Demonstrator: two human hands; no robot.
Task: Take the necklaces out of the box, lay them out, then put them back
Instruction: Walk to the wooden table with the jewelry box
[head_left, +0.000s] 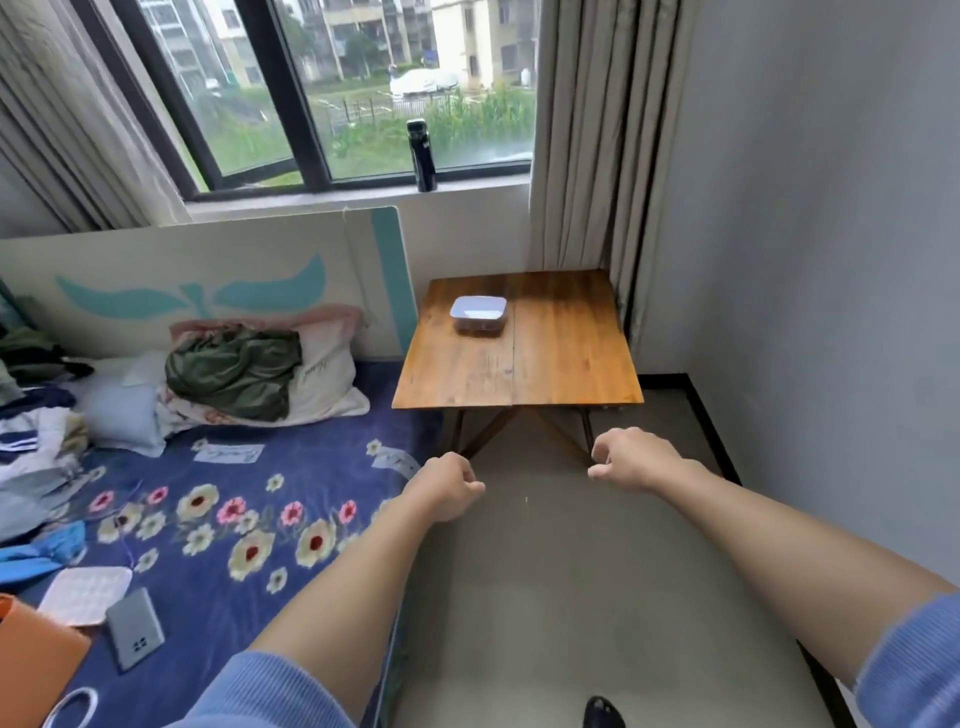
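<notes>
Box (478, 313) sits lidded on the far-left part of the wooden tabletop (545, 358), well apart from both hands. Left hand (445, 486) and right hand (631, 460) hang in the air short of the tabletop's near edge, fingers loosely curled, holding nothing. Necklaces not visible, presumably inside the box. Risks, as a judgement: folding-leg tabletop may wobble if leaned on; lid popping off suddenly could fling chains out; thin chains likely tangle or slip off the edge to the floor (571, 571).
</notes>
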